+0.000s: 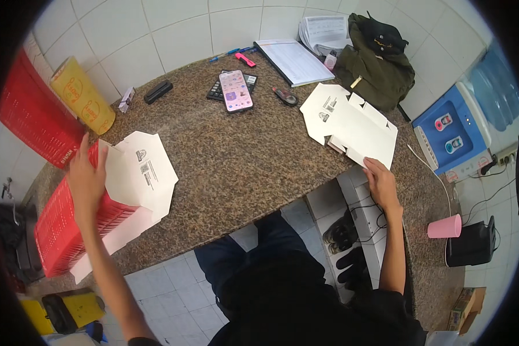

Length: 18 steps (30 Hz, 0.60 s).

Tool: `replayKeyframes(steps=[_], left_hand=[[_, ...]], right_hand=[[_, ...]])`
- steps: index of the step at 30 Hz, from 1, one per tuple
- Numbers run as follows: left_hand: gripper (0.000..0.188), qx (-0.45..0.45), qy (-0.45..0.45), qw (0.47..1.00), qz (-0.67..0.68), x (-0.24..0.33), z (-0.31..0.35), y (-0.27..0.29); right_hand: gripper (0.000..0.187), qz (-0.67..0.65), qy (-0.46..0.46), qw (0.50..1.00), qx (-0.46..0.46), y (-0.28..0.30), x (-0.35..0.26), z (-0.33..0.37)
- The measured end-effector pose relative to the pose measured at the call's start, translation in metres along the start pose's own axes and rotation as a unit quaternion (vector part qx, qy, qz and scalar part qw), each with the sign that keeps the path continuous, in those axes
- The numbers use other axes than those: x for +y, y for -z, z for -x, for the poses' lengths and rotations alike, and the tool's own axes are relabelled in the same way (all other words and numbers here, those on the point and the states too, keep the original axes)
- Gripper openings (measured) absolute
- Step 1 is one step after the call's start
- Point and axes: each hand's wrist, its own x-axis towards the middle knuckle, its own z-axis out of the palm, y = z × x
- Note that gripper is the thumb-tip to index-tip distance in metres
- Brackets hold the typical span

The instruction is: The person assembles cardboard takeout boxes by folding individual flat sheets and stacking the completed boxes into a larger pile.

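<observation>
My left hand (88, 181) rests on a stack of folded red cartons (69, 230) at the left, its fingers stretched out and apart. White flaps with black print (150, 167) jut from the stack to the right. At the right, my right hand (382, 181) holds the near edge of a white, flattened carton (352, 118). Its fingers lie on top of the edge; the thumb is hidden. The carton lies printed side up on the granite counter, with notches along its fold lines.
A taller red carton stack (37, 109) and a yellow patterned roll (83, 95) stand at the left. Further back lie a stapler (158, 92), a phone (235, 91) on a calculator, a cutter (285, 96), a clipboard (294, 60) and a green bag (378, 63). A pink cup (444, 226) stands right.
</observation>
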Motion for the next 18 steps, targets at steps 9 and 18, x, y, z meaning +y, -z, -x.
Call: replayKeyframes(steps=[9,18], left_hand=[[0.043,0.107,0.052,0.993,0.010,-0.003,0.062,-0.002],[0.081,-0.069,-0.267,0.894,0.352,0.190,0.118,0.087]], right_hand=[[0.016,-0.136,-0.156,0.976,-0.072,0.037,-0.006,-0.035],[0.011,-0.117,0.212,0.970,-0.019,0.073,-0.187,-0.038]])
